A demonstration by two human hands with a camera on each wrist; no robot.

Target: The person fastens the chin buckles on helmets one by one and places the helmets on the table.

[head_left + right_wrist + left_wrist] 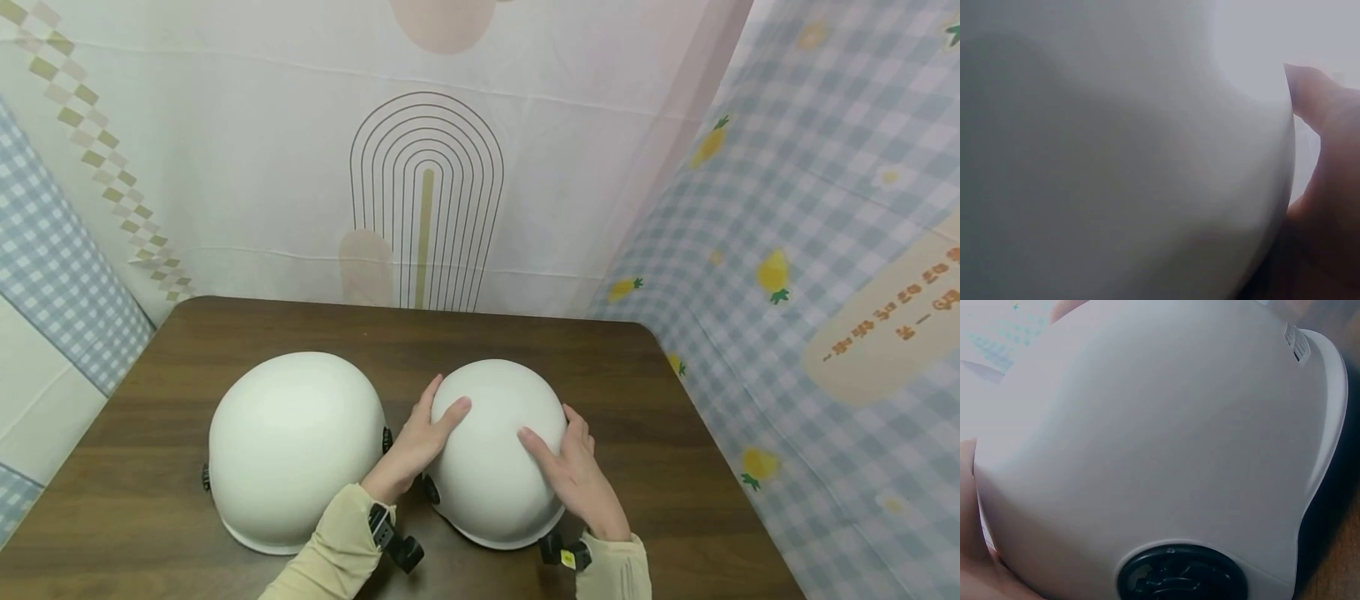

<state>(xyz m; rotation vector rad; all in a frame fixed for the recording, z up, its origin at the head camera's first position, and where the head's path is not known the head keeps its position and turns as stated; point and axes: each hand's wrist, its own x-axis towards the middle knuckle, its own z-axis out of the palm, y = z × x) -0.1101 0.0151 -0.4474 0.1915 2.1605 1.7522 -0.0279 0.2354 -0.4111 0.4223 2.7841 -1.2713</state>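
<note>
A smooth white helmet (495,467) sits dome-up on the brown table, held between both hands. My left hand (420,437) grips its left side, thumb lying on the dome. On the opposite side my right hand (581,475) grips it, the thumb also on the shell and the other fingers partly hidden behind it. In the left wrist view the helmet's shell (1166,437) fills most of the picture, with a round black side piece (1182,575) and a small slotted vent (1297,344). The right wrist view shows mostly blurred white shell (1122,156) beside the hand (1329,181).
Left of the held helmet stands a second, larger-looking white helmet (296,450) with black side pieces, close to my left forearm. Both are on a dark wooden table (645,392). A patterned cloth (277,167) hangs behind it, and a checked one (750,350) hangs along the right.
</note>
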